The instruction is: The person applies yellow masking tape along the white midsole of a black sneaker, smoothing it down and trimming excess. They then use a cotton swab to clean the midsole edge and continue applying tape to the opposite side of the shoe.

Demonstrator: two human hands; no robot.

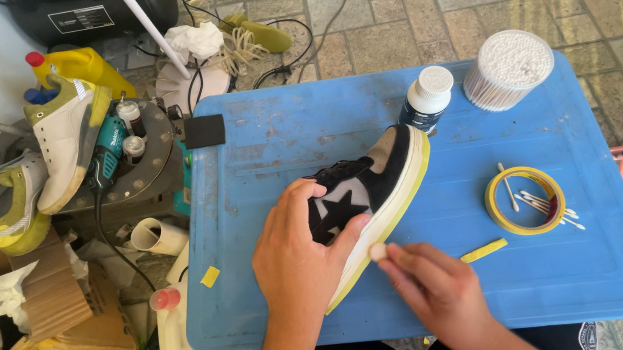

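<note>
On the blue plastic surface (280, 134), I saw my left hand (292, 261) clasped around the black suede shoe (364, 191), right-hand fingers (403, 256) pinching a small white pad (378, 252) against its yellowed sole edge.

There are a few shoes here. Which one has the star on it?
The black shoe on the blue tray, held by the left hand. It has a black star on its side; the white and yellow-green shoes off to the left show none.
</note>
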